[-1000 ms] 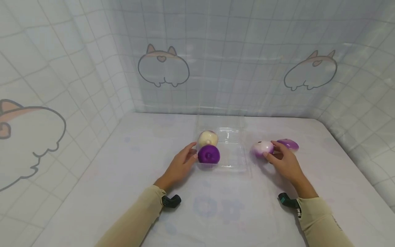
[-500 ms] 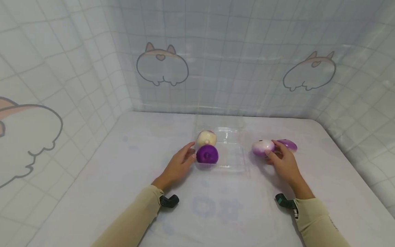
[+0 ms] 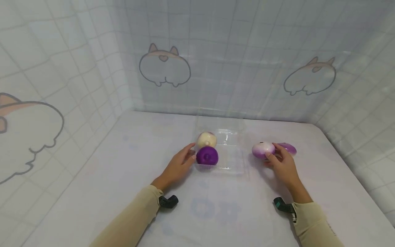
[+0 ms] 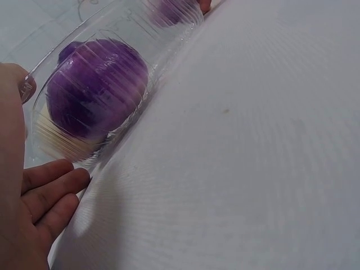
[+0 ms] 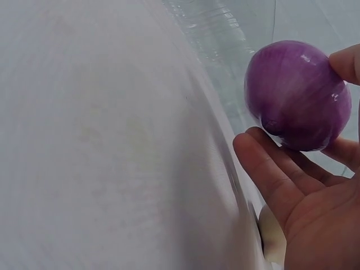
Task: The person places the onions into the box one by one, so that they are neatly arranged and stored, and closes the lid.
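Observation:
My right hand [image 3: 285, 166] grips a purple-and-white onion [image 3: 262, 150] between thumb and fingers, right of a clear plastic clamshell box [image 3: 231, 156]. In the right wrist view the onion [image 5: 298, 93] shows its purple side, the thumb on one side and the fingers below. My left hand [image 3: 177, 166] rests at the box's left wall with fingers fairly straight; in the left wrist view its thumb lies at the rim. Inside the box, along the left side, are a deep purple onion [image 3: 207, 156] in front and a pale onion [image 3: 207, 139] behind it.
Another purple onion [image 3: 288, 148] lies on the white-covered table [image 3: 216, 219] beyond my right hand, partly hidden by it. The box's clear lid [image 3: 220, 121] is folded back. Tiled-pattern curtains [image 3: 234, 61] enclose the table at the back and both sides.
The onion in my right hand has turned slightly, its white part now facing more upward. My left hand stays at the box's left wall. The head view has shifted a little.

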Available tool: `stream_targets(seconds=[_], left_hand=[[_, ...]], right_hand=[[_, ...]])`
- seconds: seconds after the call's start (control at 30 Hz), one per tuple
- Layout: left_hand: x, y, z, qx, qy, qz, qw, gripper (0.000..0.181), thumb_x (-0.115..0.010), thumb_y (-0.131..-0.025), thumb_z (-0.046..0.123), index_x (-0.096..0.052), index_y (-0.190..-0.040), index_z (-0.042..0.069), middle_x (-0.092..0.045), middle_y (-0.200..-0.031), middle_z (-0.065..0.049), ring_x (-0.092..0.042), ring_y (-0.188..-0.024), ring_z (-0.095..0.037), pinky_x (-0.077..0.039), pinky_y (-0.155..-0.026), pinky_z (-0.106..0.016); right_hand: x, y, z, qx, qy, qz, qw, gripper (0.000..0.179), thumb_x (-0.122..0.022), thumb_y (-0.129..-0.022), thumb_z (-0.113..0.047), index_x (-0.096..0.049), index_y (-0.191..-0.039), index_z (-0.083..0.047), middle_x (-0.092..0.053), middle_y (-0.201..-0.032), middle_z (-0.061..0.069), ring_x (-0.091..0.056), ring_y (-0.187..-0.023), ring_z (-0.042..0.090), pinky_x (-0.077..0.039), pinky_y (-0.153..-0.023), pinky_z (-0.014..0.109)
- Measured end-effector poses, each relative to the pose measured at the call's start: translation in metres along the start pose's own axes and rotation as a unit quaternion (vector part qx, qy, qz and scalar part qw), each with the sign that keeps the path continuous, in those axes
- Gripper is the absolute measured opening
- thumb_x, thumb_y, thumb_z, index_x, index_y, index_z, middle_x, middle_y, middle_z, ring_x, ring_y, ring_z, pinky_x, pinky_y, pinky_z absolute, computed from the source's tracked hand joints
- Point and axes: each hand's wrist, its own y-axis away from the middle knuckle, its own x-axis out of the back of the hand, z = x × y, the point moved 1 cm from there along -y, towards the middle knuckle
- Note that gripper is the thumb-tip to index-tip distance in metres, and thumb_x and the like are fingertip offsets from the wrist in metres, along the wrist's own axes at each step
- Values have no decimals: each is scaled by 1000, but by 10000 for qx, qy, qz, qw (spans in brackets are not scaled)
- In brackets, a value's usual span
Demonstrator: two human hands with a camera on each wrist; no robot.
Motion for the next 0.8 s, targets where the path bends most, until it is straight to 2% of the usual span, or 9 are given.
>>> stream_targets(seconds=[0.13,0.37,0.57,0.8], left_hand=[[0,-1,1,-53,13,-20,10000,54,-54,-105,30,-37,-155,20,-60,-133,-9,-57,-122,-23,-42,-107,-44],[1,2,-2,50,-111,23,9999,54,-54,-104,28,-37,-155,19,-61,-132,-10,-57,-122,-25,-41,-109,-46],[1,5,-5,32,-129,120,9998,53,-53,-105,31,-38,-154,19,-62,-132,-9,-57,-123,-26,-40,-109,-49],[0,0,-1,-1,-22,63,10000,54,-54,-105,31,-38,-155,19,-62,-132,-8,-57,-123,-24,-41,-109,-44]], right_hand=[[1,1,-1,-34,-19,59,10000,67,-59,-102,-32,-32,-153,3,-51,-134,28,-69,-95,22,-58,-78,28],[-2,-3,-2,204,-393,-45,9990,65,-62,-101,-23,-33,-151,6,-50,-133,31,-65,-91,2,-58,-77,29],[-4,-6,-7,325,-431,-86,9985,62,-62,-101,-19,-34,-150,8,-50,-132,32,-65,-91,1,-58,-77,28],[4,-8,-17,246,-383,114,9989,64,-60,-103,-28,-33,-152,4,-48,-138,29,-63,-99,7,-57,-80,28]])
